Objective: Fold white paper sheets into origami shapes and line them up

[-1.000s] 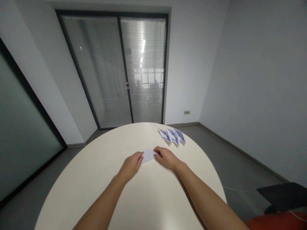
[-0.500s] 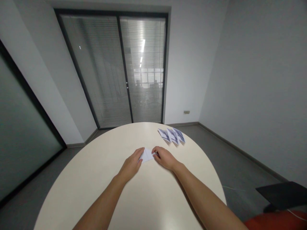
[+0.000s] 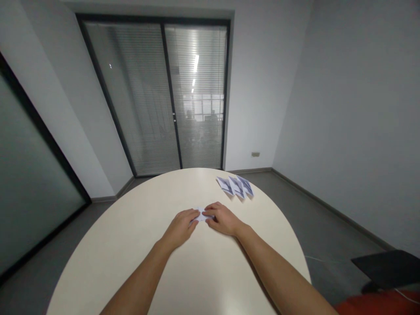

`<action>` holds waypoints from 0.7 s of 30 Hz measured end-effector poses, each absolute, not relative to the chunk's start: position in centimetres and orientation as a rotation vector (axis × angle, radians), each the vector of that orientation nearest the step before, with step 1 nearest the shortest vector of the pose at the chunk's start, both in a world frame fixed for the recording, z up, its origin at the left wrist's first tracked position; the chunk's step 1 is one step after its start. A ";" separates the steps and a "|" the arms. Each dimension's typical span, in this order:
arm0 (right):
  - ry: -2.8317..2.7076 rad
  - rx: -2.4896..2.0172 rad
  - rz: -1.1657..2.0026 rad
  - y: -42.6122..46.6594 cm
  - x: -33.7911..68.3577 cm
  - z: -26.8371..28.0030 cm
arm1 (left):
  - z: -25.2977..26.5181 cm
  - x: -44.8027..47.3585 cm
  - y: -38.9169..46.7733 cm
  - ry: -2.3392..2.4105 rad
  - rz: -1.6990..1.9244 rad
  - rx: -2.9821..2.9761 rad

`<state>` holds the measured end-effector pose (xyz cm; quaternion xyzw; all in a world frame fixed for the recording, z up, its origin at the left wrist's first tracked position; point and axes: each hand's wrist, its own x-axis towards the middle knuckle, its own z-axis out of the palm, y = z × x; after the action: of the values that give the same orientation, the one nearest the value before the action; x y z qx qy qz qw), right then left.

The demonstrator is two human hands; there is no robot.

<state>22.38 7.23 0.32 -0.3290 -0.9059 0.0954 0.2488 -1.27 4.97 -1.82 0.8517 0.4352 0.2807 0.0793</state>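
Note:
A small folded white paper [image 3: 201, 215] lies on the round cream table [image 3: 193, 271], mostly covered by my fingers. From its left side my left hand [image 3: 181, 225] holds it, thumb at the near edge and fingers across the top. My right hand [image 3: 224, 219] grips the right part, its fingertips pressed down on the paper and its thumb close to the near edge. Only a narrow strip of paper shows between the two hands. Which folds it has under my fingers is hidden.
Three folded papers [image 3: 235, 187] with grey-blue shaded faces lie overlapping near the table's far right edge. Beyond the table stands a glazed door with blinds [image 3: 197, 131]. A black flat object [image 3: 389, 267] and something red [image 3: 377, 304] are at lower right.
My right hand has moved left and its fingers have come down over the paper. My left fingers reach further across it. Less of the paper shows now.

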 end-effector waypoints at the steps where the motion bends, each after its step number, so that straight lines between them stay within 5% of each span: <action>1: -2.497 -0.888 0.248 7.1 22.3 0.5 | -1.9 -1.3 5.0 1.309 0.825 2.562; 21: -2.583 -1.282 0.385 5.9 21.7 -0.1 | -0.9 -0.8 4.6 1.424 0.811 2.542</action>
<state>21.70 5.89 -0.09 -0.4376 -0.8819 0.1314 0.1160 -0.75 4.60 -0.93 0.8391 0.4699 0.2678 0.0588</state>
